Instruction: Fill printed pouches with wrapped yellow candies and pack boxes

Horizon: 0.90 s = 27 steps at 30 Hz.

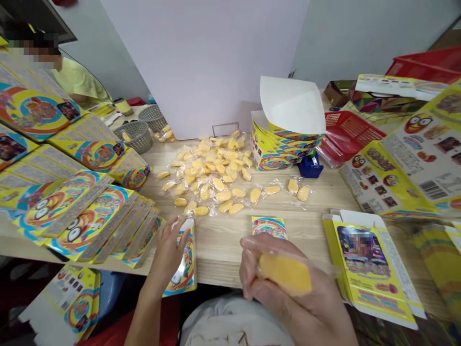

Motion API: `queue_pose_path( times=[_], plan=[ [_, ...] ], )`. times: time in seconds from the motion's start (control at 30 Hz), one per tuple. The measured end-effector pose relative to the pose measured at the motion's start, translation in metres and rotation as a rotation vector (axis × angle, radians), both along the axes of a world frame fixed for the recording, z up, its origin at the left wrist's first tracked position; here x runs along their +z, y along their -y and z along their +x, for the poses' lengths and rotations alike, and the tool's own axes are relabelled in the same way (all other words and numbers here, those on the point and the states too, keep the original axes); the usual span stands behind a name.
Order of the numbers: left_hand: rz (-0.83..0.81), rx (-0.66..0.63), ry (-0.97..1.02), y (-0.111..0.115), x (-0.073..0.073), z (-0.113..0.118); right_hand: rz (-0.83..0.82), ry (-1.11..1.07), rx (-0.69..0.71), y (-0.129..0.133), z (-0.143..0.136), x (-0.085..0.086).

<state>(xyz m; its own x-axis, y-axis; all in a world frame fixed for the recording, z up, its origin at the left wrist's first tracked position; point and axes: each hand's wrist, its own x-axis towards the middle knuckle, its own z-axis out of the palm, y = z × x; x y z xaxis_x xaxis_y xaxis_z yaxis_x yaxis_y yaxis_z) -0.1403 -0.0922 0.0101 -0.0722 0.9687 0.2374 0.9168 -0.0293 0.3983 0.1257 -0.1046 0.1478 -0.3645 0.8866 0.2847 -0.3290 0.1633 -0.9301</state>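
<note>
My right hand point(288, 283) is closed on a yellow piece in a clear wrapper point(284, 273), held up close to the camera. My left hand point(171, 245), fingers spread, rests at a yellow box point(185, 264) lying at the table's front edge. Just beyond my right hand a small colourful card point(269, 226) lies flat, partly covered by the hand. A heap of wrapped yellow pieces point(216, 168) spreads over the middle of the table, with a few loose ones to its right.
Stacked yellow boxes point(90, 216) fill the left side. Flat cartons point(370, 269) lie at the right. Behind are open cartons point(284, 144), a blue tape dispenser point(310, 166), a red basket point(349, 134) and a grey basket point(135, 138). A person point(77, 79) sits far left.
</note>
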Motion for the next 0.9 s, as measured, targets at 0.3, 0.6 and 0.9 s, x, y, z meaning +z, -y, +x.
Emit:
queue_pose_path(
  times=[0.3, 0.6, 0.9],
  plan=[
    [0.133, -0.345, 0.778, 0.021, 0.097, 0.070, 0.567, 0.539, -0.373, -0.007, 0.002, -0.004],
    [0.348, -0.723, 0.668, 0.021, 0.144, 0.110, 0.645, 0.639, -0.583, -0.007, 0.019, -0.009],
    [0.444, -0.462, 0.759, 0.015, 0.152, 0.114, 0.541, 0.651, -0.470, -0.001, 0.031, -0.009]
  ],
)
